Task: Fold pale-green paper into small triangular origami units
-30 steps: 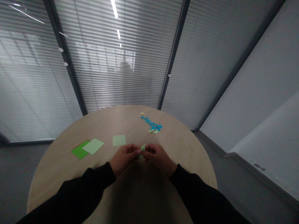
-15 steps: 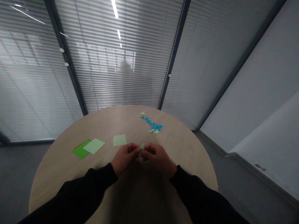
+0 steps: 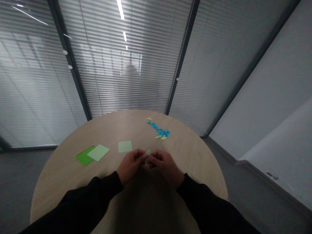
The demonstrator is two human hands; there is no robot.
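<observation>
My left hand and my right hand meet over the middle of a round wooden table. Both pinch a small folded piece of pale green paper between their fingertips. Its pointed tip sticks up between the two hands; the remainder is hidden by my fingers. Black sleeves cover both forearms.
A pale green sheet lies just beyond my hands. Further left a pale green sheet overlaps a bright green one. Several folded blue paper pieces, pale green ones and a yellow one lie far right. Glass walls with blinds stand behind.
The folded paper shows less between my fingers than a second ago, now only a small tip. My hands have stayed in nearly the same place.
</observation>
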